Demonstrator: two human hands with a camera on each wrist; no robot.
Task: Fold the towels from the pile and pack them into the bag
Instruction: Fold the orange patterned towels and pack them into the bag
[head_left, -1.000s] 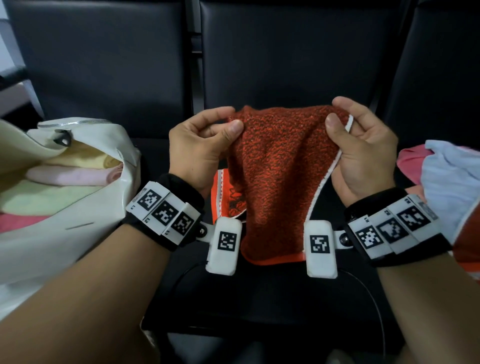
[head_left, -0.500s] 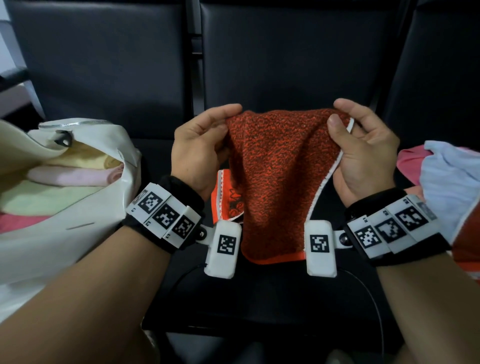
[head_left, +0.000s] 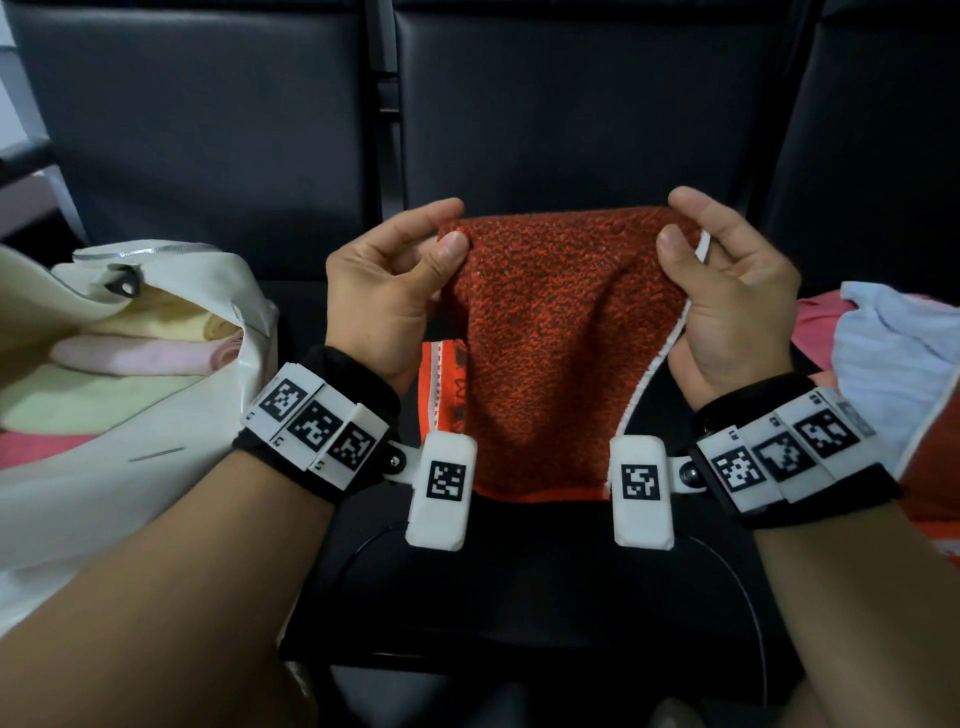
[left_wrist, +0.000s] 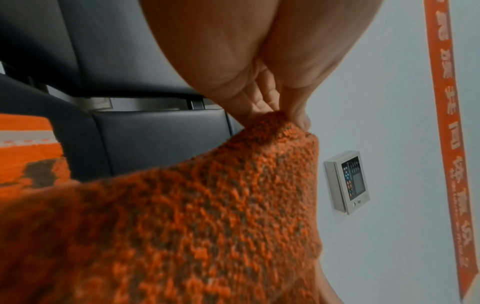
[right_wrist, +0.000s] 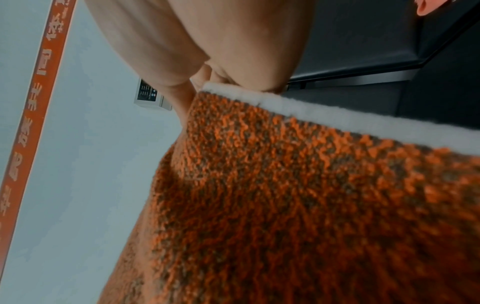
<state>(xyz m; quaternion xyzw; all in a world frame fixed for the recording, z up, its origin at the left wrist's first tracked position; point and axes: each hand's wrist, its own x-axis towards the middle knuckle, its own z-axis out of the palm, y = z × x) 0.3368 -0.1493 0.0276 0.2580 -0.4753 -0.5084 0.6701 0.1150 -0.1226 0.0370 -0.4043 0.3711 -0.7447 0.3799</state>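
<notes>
— While it is hanging between the two hands, how is the orange towel (head_left: 561, 358) presenting?

— Nubbly looped pile, orange flecked with dark brown, a white piped edge running down its right side and a smooth orange hem showing at the bottom. It is draping in front of the black seat (head_left: 519, 597), sagging a little in the middle.

— And the grip?

— The left hand (head_left: 387, 291) is pinching the top left corner between thumb and forefinger; the right hand (head_left: 727, 306) is pinching the top right corner likewise, the white piping passing under its fingers. The hands are holding well apart, the top edge stretching between them.

— Other items lying about?

— A cream bag (head_left: 135, 415), glossy and soft-sided, is gaping at the left, with folded towels (head_left: 140, 358) in pale yellow, pink and green stacking inside. On the right, the pile (head_left: 893, 348) is slumping on the next seat: a light blue cloth over a pink one, crumpled. Behind everything, smooth black padded seat backs (head_left: 571, 104) are standing.
</notes>
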